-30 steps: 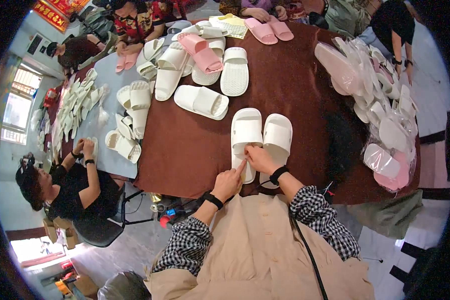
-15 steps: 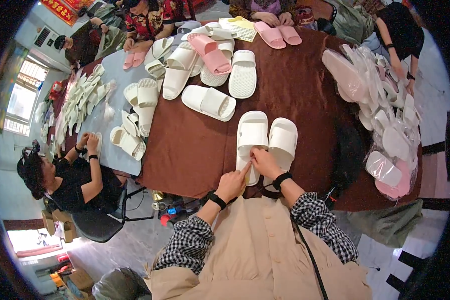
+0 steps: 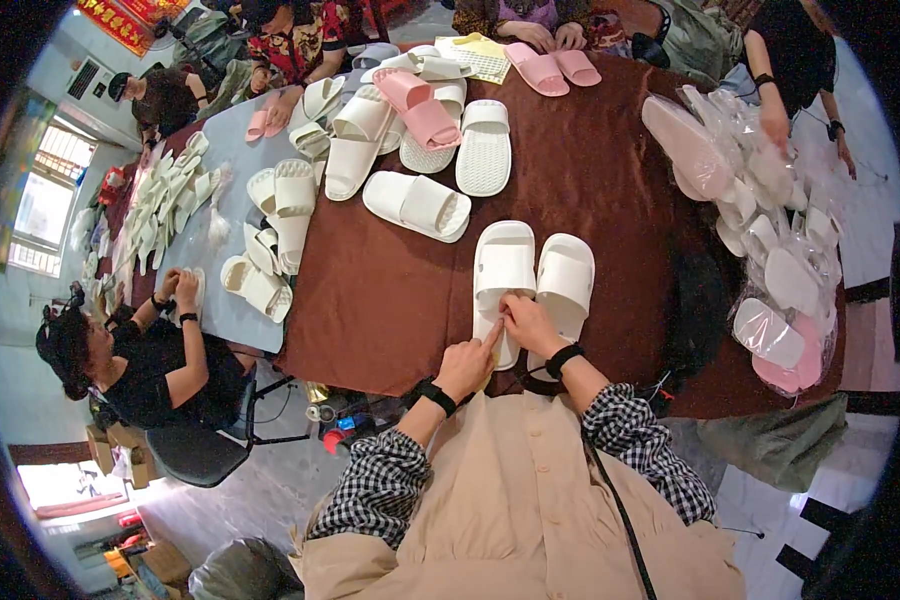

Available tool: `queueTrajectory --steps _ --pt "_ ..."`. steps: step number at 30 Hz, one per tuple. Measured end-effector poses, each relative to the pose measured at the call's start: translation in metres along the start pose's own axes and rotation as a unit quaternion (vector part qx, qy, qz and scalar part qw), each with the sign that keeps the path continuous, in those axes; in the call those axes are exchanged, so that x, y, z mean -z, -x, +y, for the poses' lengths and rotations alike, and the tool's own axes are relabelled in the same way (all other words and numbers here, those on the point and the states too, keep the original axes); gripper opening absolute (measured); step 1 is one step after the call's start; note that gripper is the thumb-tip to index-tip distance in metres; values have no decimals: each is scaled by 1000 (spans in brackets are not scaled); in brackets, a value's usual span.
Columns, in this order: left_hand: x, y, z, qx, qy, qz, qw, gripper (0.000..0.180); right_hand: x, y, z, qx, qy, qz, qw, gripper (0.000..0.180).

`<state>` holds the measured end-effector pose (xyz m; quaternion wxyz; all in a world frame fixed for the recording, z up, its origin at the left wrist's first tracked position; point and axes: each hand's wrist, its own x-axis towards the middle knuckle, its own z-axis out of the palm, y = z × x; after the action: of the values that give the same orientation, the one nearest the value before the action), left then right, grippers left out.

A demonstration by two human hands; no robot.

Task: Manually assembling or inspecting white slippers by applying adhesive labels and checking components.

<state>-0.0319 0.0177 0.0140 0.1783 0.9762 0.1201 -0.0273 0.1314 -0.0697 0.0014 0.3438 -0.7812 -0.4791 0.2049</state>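
Note:
A pair of white slide slippers lies before me on the brown cloth, toes pointing away. My right hand [image 3: 527, 326] is closed in a pinch over the footbed of the left white slipper [image 3: 505, 258], just below its strap. Whatever those fingers hold is too small or hidden. At the same slipper's near left edge is my left hand [image 3: 464, 367], its index finger stretched along the rim and its other fingers curled; the thumb is hidden. Beside it, the right white slipper [image 3: 567, 275] lies partly under my right wrist.
Farther off lie a single white slipper [image 3: 417, 206], a pink pair [image 3: 417, 108] on a white pile, and another pink pair [image 3: 553, 70]. Bagged slippers [image 3: 767, 235] line the right edge. A co-worker [image 3: 140, 365] sits at the left, handling a slipper; other people work around the table.
My hands and the slipper pair stay almost still. The person at the far right has drawn their hands apart, one away from the bags. At the far left, another person's hands have shifted around the pink slippers.

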Motion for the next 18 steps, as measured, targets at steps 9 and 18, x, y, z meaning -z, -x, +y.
queueTrajectory --steps 9,18 --pt "1 -3 3 31 -3 -29 999 75 1 0 -2 -6 2 0 1000 14" --pt "1 -2 3 21 -2 -46 999 72 -3 2 7 -5 -1 -13 1000 17"
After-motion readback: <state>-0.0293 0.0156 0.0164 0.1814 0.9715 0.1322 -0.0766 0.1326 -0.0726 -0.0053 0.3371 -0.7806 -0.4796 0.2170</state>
